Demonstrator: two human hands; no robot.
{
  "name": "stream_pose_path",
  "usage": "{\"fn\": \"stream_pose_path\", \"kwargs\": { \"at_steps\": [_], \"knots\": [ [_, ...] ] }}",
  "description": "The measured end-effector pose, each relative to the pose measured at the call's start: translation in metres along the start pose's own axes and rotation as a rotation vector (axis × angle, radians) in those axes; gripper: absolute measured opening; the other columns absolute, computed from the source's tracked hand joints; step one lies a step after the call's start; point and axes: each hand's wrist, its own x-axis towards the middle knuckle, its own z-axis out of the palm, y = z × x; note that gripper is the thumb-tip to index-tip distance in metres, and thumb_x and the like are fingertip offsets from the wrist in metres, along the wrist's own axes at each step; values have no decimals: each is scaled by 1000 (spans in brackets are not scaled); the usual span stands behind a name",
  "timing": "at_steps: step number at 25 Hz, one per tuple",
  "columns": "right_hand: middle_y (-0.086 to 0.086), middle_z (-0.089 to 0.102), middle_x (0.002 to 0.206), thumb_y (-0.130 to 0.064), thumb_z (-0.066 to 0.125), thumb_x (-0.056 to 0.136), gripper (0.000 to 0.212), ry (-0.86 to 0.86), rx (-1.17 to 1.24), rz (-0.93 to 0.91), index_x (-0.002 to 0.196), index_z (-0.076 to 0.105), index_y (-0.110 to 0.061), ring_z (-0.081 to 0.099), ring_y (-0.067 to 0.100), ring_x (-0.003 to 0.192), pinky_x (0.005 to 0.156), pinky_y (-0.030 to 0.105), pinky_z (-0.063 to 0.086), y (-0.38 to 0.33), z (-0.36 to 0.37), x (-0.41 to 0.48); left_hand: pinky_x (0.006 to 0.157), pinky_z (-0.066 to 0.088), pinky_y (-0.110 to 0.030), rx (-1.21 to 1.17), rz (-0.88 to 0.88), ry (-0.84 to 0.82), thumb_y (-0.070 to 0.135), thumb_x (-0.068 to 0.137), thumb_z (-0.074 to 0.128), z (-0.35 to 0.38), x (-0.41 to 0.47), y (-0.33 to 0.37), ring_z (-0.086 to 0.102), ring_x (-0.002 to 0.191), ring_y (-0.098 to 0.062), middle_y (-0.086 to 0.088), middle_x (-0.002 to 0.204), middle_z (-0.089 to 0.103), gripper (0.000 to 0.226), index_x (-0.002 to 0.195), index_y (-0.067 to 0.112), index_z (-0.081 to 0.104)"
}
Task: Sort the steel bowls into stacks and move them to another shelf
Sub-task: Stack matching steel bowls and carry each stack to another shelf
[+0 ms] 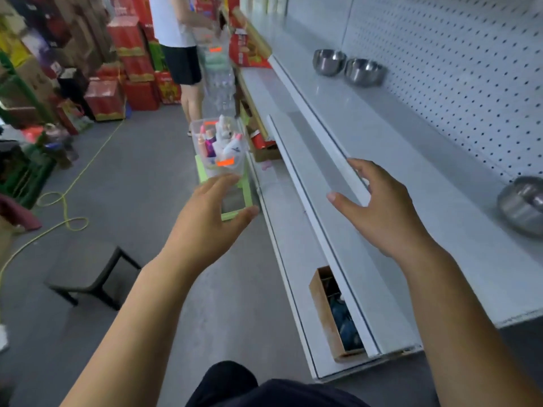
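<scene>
Two steel bowls stand side by side far back on the upper white shelf (367,118): one bowl (329,61) on the left, the other bowl (364,71) touching it on the right. A larger steel bowl (521,205) sits on the same shelf at the right edge of view, partly cut off. My left hand (205,218) hovers over the aisle with relaxed fingers, holding nothing. My right hand (382,207) is spread above the front edge of the shelves, its fingers near the shelf lip, holding nothing. Both hands are well short of all the bowls.
A lower white shelf (311,183) juts out below the upper one. A clear bin of bottles (219,145) stands on the floor ahead. A dark stool (88,271) is at the left. A person (179,45) stands farther down the aisle. Red boxes (132,69) line the left.
</scene>
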Motion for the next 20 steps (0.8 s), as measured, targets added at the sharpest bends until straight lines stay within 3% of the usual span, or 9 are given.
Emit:
{"fn": "stream_pose_path", "kwargs": {
  "at_steps": [2, 5, 10, 14, 20],
  "knots": [
    [-9, 43, 156, -40, 70, 95, 66, 36, 10, 71, 153, 41, -32, 40, 13, 144, 108, 26, 33, 11, 1, 24, 101, 31, -17, -21, 62, -73, 46, 92, 71, 19, 42, -7, 47, 138, -15, 5, 150, 53, 61, 145, 21, 53],
    [-8, 43, 156, -40, 70, 95, 65, 109, -18, 159, 153, 41, -30, 40, 12, 143, 105, 21, 30, 26, 8, 53, 111, 35, -25, -53, 212, -176, 51, 92, 69, 48, 107, -14, 45, 142, -15, 6, 152, 52, 64, 146, 21, 52],
    [-9, 44, 156, -41, 70, 95, 64, 341, -51, 376, 152, 43, -27, 39, 8, 143, 106, 18, 27, 41, 20, 83, 117, 31, -30, -96, 481, -378, 53, 93, 66, 90, 214, -8, 41, 146, -15, 6, 155, 48, 64, 148, 24, 50],
    [-6, 42, 157, -41, 72, 94, 69, 517, -47, 568, 154, 41, -25, 39, 11, 144, 111, 22, 31, 41, 35, 83, 119, 36, -39, -104, 673, -507, 53, 93, 65, 119, 278, 2, 43, 144, -19, 2, 154, 51, 64, 147, 21, 52],
    [-7, 34, 162, -40, 73, 94, 80, 722, -48, 796, 159, 29, -28, 36, 13, 147, 122, 36, 32, 51, 44, 54, 118, 33, -39, -160, 852, -662, 57, 93, 61, 178, 301, 40, 41, 146, -22, -3, 155, 51, 69, 148, 16, 51]
  ]
}}
